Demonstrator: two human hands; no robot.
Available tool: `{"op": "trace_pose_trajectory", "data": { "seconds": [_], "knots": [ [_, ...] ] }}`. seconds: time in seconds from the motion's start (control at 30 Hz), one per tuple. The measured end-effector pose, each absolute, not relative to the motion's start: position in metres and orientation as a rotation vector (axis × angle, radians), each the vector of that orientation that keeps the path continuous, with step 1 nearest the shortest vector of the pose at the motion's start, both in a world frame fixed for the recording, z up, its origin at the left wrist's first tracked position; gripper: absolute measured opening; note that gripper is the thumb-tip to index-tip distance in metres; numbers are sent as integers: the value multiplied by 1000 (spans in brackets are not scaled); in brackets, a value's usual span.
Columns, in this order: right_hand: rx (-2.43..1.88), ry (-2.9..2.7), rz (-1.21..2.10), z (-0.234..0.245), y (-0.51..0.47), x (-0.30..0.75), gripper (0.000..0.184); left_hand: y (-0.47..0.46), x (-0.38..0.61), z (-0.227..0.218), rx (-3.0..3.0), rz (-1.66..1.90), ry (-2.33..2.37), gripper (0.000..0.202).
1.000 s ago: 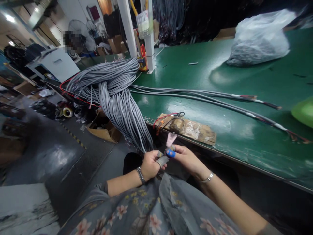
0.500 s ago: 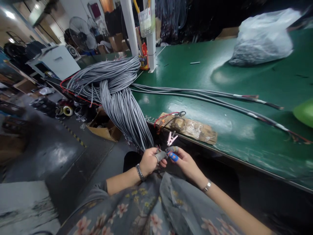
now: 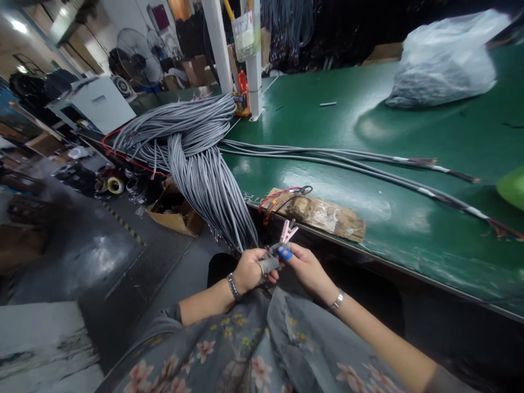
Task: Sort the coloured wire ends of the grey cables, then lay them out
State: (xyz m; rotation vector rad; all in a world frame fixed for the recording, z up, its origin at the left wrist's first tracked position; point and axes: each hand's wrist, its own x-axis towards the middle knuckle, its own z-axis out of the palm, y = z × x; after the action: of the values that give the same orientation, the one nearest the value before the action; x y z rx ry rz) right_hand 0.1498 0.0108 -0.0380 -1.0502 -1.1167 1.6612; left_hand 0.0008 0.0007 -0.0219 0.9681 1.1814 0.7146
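My left hand [image 3: 250, 270] is closed at the table's front edge, with a grey wrapping on its thumb. Thin wires [image 3: 268, 251] poke up out of it, apparently the stripped end of a grey cable, mostly hidden by the fingers. Touching the same spot, my right hand [image 3: 306, 268] pinches at the wires with thumb and forefinger; a blue cover is on one digit. Just beyond the fingertips stands a pale pink clip [image 3: 288, 232] at the table edge. The thick bundle of grey cables [image 3: 213, 185] hangs off the table beside my left hand.
On the green table [image 3: 409, 131] lie several separate cables [image 3: 352, 156] with stripped ends to the right. A worn board [image 3: 327, 215] with red and black leads lies along the front edge. A white post [image 3: 254, 82], plastic bag [image 3: 444, 63] and cardboard box [image 3: 176, 213] are around.
My right hand has shifted slightly left and up, closer over the wires at my left hand. The left hand stays nearly in place, and the cable bundle has not moved.
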Motion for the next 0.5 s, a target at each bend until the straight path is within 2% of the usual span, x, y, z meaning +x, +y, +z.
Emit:
{"op": "trace_pose_trajectory", "data": {
  "seconds": [0.17,0.37,0.5],
  "knots": [
    [-1101,-997,1725,-42,6,145,60,-2,1,-28,936,822,1252,43],
    [-1141,-1177,1688,-34,12,148,53,-5,2,-22,1093,809,1283,40],
    [-1153,-1179,1671,-36,10,150,50,-4,3,-24,977,839,1305,41]
  ]
}}
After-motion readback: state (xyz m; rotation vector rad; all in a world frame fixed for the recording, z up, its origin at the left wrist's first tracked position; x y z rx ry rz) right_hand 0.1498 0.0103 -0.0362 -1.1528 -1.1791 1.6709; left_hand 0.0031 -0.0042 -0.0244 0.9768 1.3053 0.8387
